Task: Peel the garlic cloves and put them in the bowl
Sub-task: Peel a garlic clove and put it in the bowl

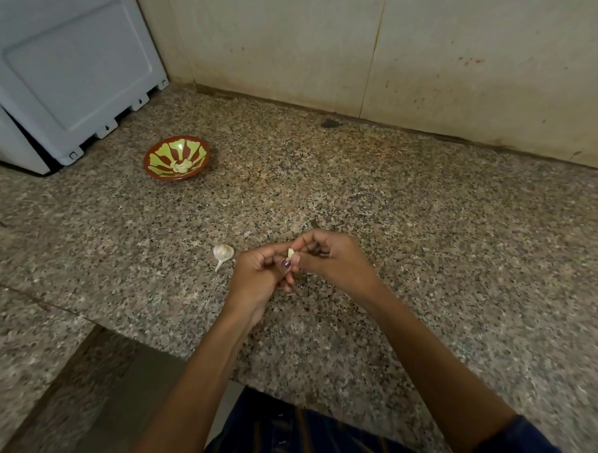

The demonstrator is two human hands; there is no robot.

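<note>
A small garlic clove [290, 253] was held between both hands above the speckled stone counter [394, 203]. It was pinched by the curled fingers of the left hand [261, 276], with the thumb pressed near it, and it was gripped from the other side by the bent fingers of the right hand [330, 258]. The two hands were touching each other around the clove. A garlic bulb [223, 252] with a short stalk was lying on the counter just beside the left hand. The red and green bowl [156, 167] was placed well apart, far to the left, near a white appliance [68, 69]. A few peeled cloves [182, 166] were seen inside the bowl. A tiled wall [367, 47] was standing behind the counter.
</note>
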